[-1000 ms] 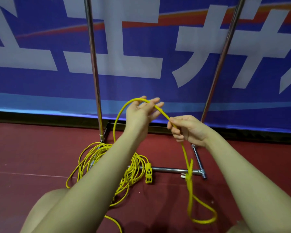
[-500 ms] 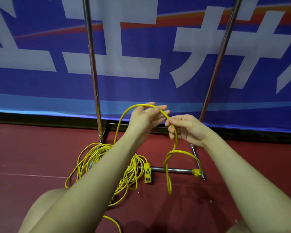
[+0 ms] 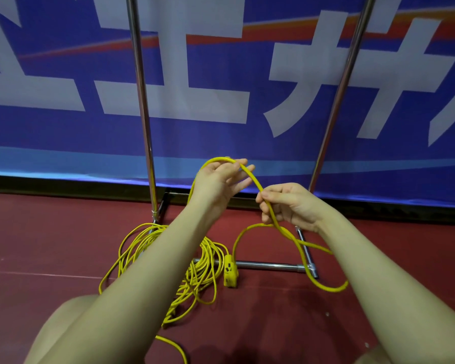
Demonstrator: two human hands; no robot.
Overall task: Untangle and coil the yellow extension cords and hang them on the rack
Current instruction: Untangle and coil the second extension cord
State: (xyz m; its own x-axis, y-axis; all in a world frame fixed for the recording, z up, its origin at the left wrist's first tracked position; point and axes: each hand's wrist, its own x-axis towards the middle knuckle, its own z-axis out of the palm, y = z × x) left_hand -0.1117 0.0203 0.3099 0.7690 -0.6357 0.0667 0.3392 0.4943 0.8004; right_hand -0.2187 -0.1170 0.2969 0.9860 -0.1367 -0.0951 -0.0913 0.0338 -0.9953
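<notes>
On the red floor by the rack [image 3: 142, 127] base | yellow cord [image 3: 195, 264] mostly a tangled heap, socket end [image 3: 230, 270] beside it | left hand [image 3: 218, 182] fingers relaxed, strand draped over | right hand [image 3: 289, 203] pinches that strand | coiling barely begun, nothing visibly hung | banner [image 3: 221, 74]: large white characters, cropped, unreadable

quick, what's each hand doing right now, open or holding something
Left hand: open, fingers fairly straight, the yellow cord draped over them.
Right hand: closed, pinching the same cord.
</notes>
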